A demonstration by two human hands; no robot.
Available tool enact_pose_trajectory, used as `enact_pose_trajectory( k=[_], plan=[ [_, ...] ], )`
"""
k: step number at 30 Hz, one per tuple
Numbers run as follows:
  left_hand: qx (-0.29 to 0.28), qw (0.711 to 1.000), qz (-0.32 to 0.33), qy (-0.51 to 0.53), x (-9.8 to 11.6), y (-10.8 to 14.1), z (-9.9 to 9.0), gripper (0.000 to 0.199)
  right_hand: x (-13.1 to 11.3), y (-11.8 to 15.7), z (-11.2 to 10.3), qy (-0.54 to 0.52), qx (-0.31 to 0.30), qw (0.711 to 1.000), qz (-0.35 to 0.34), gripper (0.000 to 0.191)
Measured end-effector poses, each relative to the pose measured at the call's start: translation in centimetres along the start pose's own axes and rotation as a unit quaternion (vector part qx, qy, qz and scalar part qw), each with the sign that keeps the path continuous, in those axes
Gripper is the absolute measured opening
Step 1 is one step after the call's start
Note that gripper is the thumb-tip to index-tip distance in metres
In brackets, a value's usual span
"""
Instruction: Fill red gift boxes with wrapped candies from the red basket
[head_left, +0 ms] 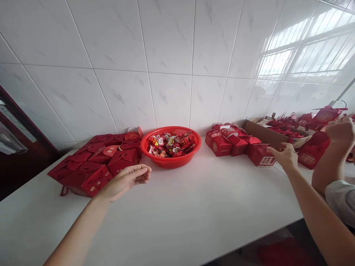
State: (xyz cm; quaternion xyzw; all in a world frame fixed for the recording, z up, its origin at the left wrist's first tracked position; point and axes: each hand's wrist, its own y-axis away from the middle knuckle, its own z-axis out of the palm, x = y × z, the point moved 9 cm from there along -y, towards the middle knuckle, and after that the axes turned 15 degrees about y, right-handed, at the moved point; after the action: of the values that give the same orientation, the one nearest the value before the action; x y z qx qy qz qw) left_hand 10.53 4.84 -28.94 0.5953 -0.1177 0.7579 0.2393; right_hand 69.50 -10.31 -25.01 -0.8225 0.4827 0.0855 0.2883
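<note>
My left hand [126, 181] hovers over the white table, in front of the left group of red boxes [91, 177], its fingers curled and apart from the thumb, with nothing seen in it. My right hand [285, 157] reaches to a red box [262, 155] with a white label; thumb and fingers are at its right side, and whether they grip it is unclear. Between the hands, a red plastic basket [172, 162] holds many wrapped candies [173, 144]. Several more red boxes [222, 146] stand right of the basket.
A cardboard carton [266, 136] with red items stands at the right, beside another red box [312, 153]. Another person's hand and forearm [337, 147] reach in at the far right. A tiled wall [172, 92] runs behind the white table [177, 214].
</note>
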Motion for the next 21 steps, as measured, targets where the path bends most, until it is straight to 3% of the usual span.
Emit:
enact_pose_trajectory(
  k=[4,9,18,21],
  plan=[
    [0.023,1.0,0.005,-0.009,0.0,-0.1,-0.7,0.031,1.8,2.2,2.3,-0.006,-0.038,0.998,0.053,0.058],
    [0.021,1.0,0.007,0.004,0.2,0.1,-0.9,0.029,2.0,2.5,5.0,-0.059,-0.07,0.993,0.078,0.053],
    [0.069,0.996,0.022,0.042,1.0,1.1,-2.2,0.027,2.1,1.8,6.2,-0.108,-0.069,0.989,0.079,0.048],
    [0.074,0.996,0.038,0.039,1.6,1.3,-2.5,0.027,2.4,1.7,6.4,-0.112,-0.019,0.993,0.041,0.058]
  ],
)
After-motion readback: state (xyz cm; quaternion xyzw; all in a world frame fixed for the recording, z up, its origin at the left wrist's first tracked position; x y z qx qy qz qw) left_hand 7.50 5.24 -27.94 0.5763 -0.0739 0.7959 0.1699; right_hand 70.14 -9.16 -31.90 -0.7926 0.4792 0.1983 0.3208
